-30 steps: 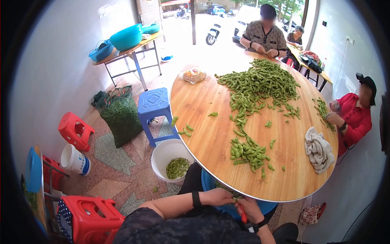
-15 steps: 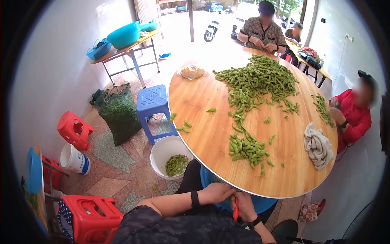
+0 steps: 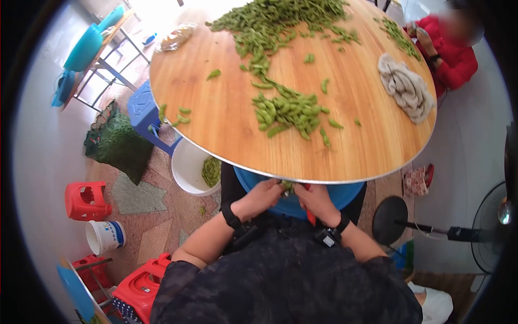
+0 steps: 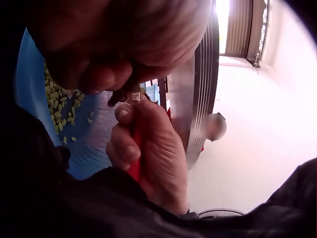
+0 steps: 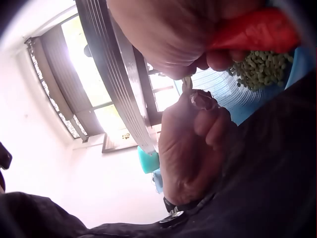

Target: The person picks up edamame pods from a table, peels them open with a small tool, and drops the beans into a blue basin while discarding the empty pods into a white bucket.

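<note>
In the head view my left hand [image 3: 260, 198] pinches green pods [image 3: 287, 186] at the near table edge. Close beside it, my right hand [image 3: 318, 202] is wrapped round a red-handled tool [image 3: 311, 217]. The left wrist view has the red handle [image 4: 134, 168] inside the curled right hand [image 4: 158, 148], its tip near the left fingers. Both hands work over a blue basin [image 3: 345, 195]; shelled beans [image 5: 260, 69] lie in it in the right wrist view. What the left fingers hold is partly hidden there.
The round wooden table [image 3: 216, 124] bears a pod heap [image 3: 286, 113], a larger pile behind and a grey cloth [image 3: 404, 89]. A white bucket [image 3: 186, 167] stands left of the basin, a fan [image 3: 491, 227] at right. Someone in red [image 3: 453, 54] sits at the right.
The head view has tilted down, so the table sits higher in it and the person at the far side is out of view. Both hands stay close together, with the pods between them now showing.
</note>
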The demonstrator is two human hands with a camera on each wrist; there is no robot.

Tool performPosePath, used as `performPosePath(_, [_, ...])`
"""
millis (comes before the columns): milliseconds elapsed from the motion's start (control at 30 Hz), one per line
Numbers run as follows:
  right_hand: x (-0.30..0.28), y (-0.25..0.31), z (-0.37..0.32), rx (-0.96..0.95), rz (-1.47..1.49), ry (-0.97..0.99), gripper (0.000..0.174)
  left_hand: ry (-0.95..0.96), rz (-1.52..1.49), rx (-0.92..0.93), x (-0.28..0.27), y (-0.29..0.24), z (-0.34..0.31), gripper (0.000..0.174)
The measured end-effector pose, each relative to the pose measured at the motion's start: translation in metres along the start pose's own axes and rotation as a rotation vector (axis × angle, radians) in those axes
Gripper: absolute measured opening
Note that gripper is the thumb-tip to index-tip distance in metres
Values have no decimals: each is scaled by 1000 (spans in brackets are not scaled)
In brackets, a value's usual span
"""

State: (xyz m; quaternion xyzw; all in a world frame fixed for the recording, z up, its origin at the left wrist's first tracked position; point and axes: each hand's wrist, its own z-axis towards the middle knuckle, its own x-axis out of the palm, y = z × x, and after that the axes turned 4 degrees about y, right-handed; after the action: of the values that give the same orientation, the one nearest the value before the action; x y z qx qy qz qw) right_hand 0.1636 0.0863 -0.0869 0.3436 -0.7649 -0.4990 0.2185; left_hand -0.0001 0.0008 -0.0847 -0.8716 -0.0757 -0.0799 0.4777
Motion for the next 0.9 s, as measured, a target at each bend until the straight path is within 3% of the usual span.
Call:
performPosePath(67, [-4,-1,3,35,-97,10,15,-17,13,-16,1,-2,0,27])
performPosePath(133, [-2,-6,11,-617,-429,-191,18,-3,43,-26,-1,-3,1,27])
performPosePath(233, [-8,-2,8,-621,-599,-102,22,-2,119,21,-1,-4,4,27])
performPosePath(367, [-17,2,8,-544,-592,-15,21,95,310,155,-1,-3,3,27])
performPosePath(433, [-27,12,3,-379,-731,215,19,99,415,211,-4,0,3,26])
performPosePath(500, [-28,11,3,-420,-777,221,19,99,716,487,-8,3,6,24])
performPosePath(567, [-25,7,5,-581,-843,145,19,93,718,491,-9,6,8,23])
performPosePath(667, [-19,11,6,-653,-788,55,19,89,684,426,-10,1,9,23])
performPosePath(800, [-19,-10,15,-480,-700,123,20,92,534,223,-8,-5,8,24])
performPosePath(867, [-21,-27,22,-574,-731,-119,25,105,533,189,-9,-2,8,24])
performPosePath(900, [-23,-26,22,-573,-732,-120,25,117,531,154,-9,0,8,24])
